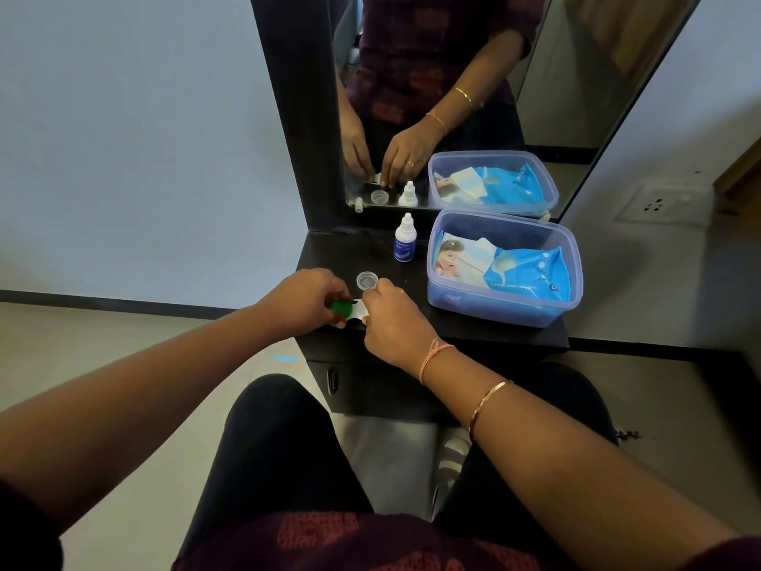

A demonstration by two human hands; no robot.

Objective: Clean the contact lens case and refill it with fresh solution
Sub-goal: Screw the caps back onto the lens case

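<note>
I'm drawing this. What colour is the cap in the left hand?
The cap is green; the head view shows it.

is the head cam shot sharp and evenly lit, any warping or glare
Head view: wide-angle warp makes the mirror frame lean; light is dim and soft, no hard shadows; the lens case is slightly blurred, the solution bottle label unreadable; no strong glare.

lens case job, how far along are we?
Early. Done: a clear cap lies loose on the dresser. In hand: left hand pinches the lens case at its green lid, right hand holds the white end. To do: solution bottle stands capped, so no refill yet; wipes pack sits in the blue box.
</note>
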